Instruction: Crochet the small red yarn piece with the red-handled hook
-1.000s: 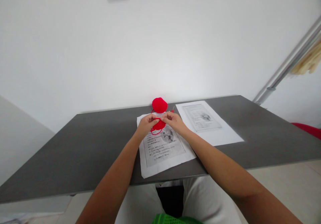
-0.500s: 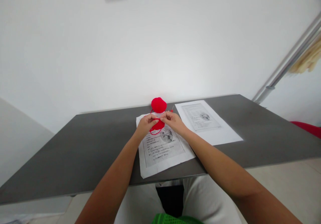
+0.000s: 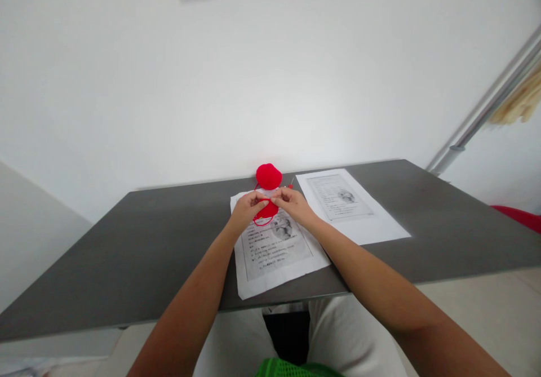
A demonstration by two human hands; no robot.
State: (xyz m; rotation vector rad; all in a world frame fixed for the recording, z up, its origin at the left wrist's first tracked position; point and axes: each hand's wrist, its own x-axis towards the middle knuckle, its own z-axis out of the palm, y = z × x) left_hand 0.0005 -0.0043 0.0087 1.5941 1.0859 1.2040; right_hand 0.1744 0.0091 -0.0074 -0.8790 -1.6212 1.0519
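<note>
Between my hands is a small red crocheted or knitted piece (image 3: 267,209), pinched along its top edge. My left hand (image 3: 248,208) grips its left side with thumb and fingers closed. Opposite it, my right hand (image 3: 291,202) pinches the piece near the upper right. A loop of red yarn (image 3: 262,224) hangs below, over a printed sheet (image 3: 276,256). Just behind my hands rests a ball of red yarn (image 3: 269,176), with a strand running down towards my left hand. A thin tool with a red handle (image 3: 290,185) lies right of the ball, its kind too small to tell.
Another printed sheet (image 3: 359,211) lies to the right on the dark grey table (image 3: 160,242). A white wall (image 3: 270,72) rises behind the table's back edge. At the far right a grey metal pole (image 3: 486,112) slants, with a red object (image 3: 515,217) beyond the table.
My hands keep the same pinch on the red piece, with hardly any movement. The whole view has shifted very slightly.
</note>
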